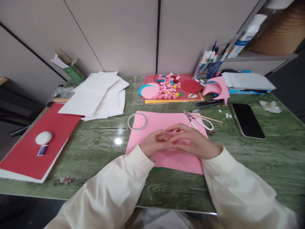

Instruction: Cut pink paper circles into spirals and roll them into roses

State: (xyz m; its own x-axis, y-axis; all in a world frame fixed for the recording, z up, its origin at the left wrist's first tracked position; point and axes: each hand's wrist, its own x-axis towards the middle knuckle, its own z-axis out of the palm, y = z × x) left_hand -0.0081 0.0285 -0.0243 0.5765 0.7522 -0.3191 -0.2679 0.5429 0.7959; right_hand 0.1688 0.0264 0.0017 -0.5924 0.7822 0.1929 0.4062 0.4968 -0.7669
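My left hand point(158, 142) and my right hand point(192, 141) meet above a pink sheet of paper point(143, 143). Their fingers curl inward and the tips press together near the middle. Whatever they pinch, if anything, is too small or hidden to make out. A roll of clear tape point(129, 122) lies at the sheet's upper left corner. Beyond my right hand, white-handled scissors point(209, 124) lie with their blades apart, beside a thin wooden stick point(216, 120). Green paper point(163, 169) peeks out under the pink sheet's near edge.
Small crumpled paper balls point(166, 89), mostly pink, lie on a red pack point(150, 79) at the back. White papers point(92, 92) and a red sheet point(54, 127) are left. Rightward are a phone point(247, 120), a cut pink piece point(222, 89) and a pen box point(209, 68).
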